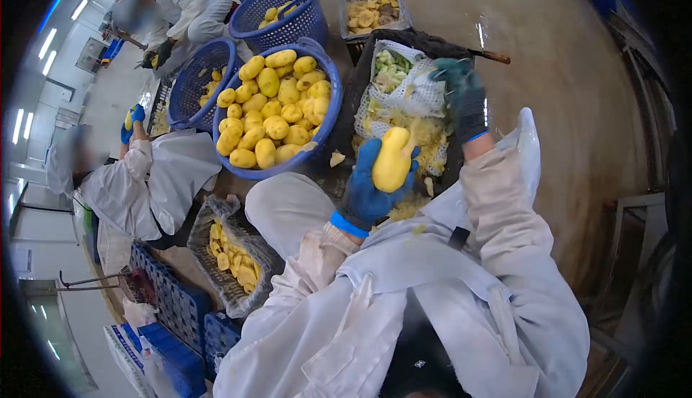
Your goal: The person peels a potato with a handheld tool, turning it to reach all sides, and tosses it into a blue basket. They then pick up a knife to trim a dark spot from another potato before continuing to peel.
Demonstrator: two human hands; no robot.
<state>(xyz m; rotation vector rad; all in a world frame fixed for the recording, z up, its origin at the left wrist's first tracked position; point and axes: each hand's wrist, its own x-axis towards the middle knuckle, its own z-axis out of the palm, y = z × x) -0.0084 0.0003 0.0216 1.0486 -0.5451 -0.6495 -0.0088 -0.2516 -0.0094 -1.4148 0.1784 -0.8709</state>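
My left hand (pixel 365 193), in a blue glove, is closed around a yellow peeled potato (pixel 393 159) held above my lap. Up and to the right, my right hand (pixel 463 95) wears a dark green glove and is smeared by motion. Whether it grips a tool I cannot make out. Beside it lies a white mesh net (pixel 417 99) with pale green scraps (pixel 390 70) in it. Yellowish peelings (pixel 398 128) cover the net's lower part, below my hands. Just left of me stands a blue basket (pixel 333 121) heaped with yellow potatoes (pixel 277 126).
Behind stand two more blue baskets (pixel 314 10) (pixel 189 100) and a black crate (pixel 349 36) of cut pieces. A lined crate (pixel 268 286) of slices sits at my left. Two people in white (pixel 186 2) (pixel 130 189) sit at the left. A handle (pixel 493 56) sticks out rightward.
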